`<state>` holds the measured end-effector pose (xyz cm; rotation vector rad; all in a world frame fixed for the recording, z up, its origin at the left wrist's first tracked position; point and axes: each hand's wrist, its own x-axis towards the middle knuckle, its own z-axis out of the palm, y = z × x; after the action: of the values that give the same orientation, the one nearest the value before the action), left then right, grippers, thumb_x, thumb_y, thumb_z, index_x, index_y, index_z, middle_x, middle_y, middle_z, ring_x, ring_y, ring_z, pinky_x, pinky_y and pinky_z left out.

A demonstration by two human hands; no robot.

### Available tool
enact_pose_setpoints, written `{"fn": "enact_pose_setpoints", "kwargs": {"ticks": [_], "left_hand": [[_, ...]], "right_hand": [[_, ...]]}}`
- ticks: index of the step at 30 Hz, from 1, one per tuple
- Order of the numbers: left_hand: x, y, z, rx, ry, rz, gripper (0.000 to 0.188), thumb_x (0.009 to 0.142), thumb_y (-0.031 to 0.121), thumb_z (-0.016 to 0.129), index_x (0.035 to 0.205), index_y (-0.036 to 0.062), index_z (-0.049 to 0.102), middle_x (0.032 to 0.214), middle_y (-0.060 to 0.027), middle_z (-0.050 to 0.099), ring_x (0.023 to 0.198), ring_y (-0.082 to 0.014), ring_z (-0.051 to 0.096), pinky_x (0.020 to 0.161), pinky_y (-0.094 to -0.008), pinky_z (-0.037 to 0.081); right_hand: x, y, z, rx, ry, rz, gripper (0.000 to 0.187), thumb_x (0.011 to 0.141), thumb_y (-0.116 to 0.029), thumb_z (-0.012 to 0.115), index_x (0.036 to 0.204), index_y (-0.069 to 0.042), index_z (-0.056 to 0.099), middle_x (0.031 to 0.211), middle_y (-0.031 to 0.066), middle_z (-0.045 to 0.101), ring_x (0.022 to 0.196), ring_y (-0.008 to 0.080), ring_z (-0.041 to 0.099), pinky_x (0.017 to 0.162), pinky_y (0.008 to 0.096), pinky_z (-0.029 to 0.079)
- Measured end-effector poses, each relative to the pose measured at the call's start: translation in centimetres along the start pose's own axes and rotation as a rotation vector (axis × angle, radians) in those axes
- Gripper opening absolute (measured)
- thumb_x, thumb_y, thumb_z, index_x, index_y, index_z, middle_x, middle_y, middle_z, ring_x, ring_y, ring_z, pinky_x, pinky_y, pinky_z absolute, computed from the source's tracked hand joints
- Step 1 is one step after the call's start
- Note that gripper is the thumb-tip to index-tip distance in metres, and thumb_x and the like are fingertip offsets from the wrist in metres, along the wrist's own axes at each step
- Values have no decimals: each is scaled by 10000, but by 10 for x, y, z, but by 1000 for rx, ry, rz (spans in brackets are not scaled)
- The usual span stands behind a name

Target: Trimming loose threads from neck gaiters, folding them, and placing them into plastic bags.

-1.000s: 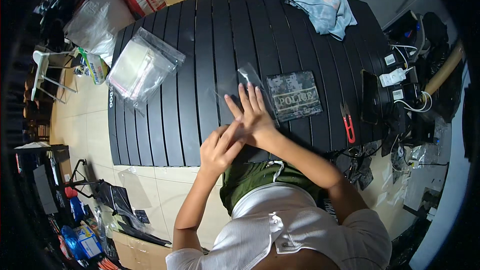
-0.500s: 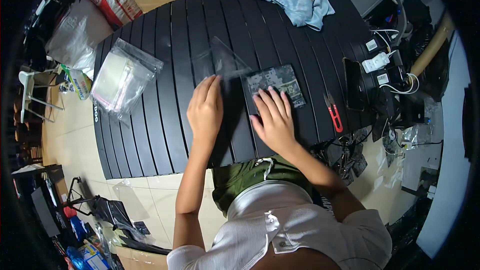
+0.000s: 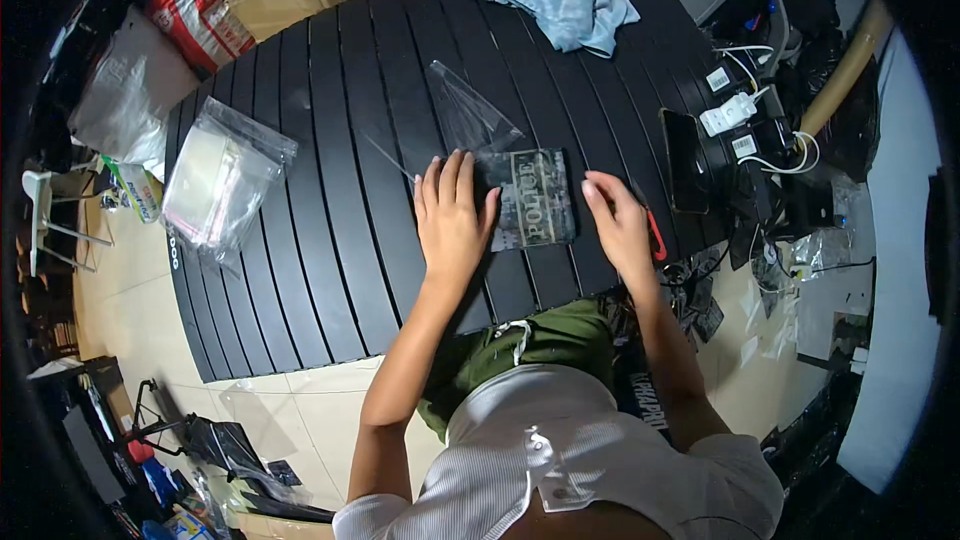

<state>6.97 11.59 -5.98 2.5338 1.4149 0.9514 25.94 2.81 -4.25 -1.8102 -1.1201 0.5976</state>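
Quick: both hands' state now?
Left hand: open, flat, at the camouflage piece.
Right hand: loosely open, nothing visibly held, beside red snips.

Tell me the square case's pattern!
The square case has grey pixelated camouflage, seen best in the head view.

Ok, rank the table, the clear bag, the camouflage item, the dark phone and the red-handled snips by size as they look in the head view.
1. Table
2. Clear bag
3. Camouflage item
4. Dark phone
5. Red-handled snips, partly hidden by the right hand
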Motion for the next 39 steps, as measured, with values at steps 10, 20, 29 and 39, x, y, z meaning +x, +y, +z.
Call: {"fn": "enact_pose_setpoints", "kwargs": {"ticks": [10, 20, 29, 39], "left_hand": [[-6, 4, 6, -2, -4, -42, 500, 790, 272, 574, 1206, 27, 446, 1218, -117, 460, 1147, -306, 403, 986, -447, 290], [10, -4, -29, -184, 63, -42, 311, 748, -15, 512, 1048, 52, 566, 1039, -83, 592, 903, -261, 574, 773, -332, 473], [14, -2, -38, -50, -19, 68, 491, 644, -68, 508, 1117, 63, 539, 1098, -29, 546, 822, -213, 513, 657, -287, 503], [9, 3, -46, -156, -284, 171, 697, 645, -145, 445, 1301, 82, 376, 1371, -86, 329, 1283, -352, 227, 1042, -459, 209]], "right_hand": [[36, -11, 33, -355, -169, 176, 461, 689, -334, 687, 886, 65, 568, 769, 193, 614, 734, 276, 582, 669, 342, 449], [18, -8, 8, 821, -290, 692, 316, 783, -92, 571, 1073, 24, 525, 994, 107, 603, 839, 194, 608, 762, 343, 498], [0, 0, 8, 1254, -649, 772, 330, 842, -109, 464, 1116, 73, 492, 1050, 173, 587, 913, 263, 607, 819, 391, 489], [20, -8, 32, 1514, -661, 757, 359, 893, -206, 428, 1175, 11, 472, 1122, 151, 561, 1009, 277, 564, 901, 431, 426]]}}
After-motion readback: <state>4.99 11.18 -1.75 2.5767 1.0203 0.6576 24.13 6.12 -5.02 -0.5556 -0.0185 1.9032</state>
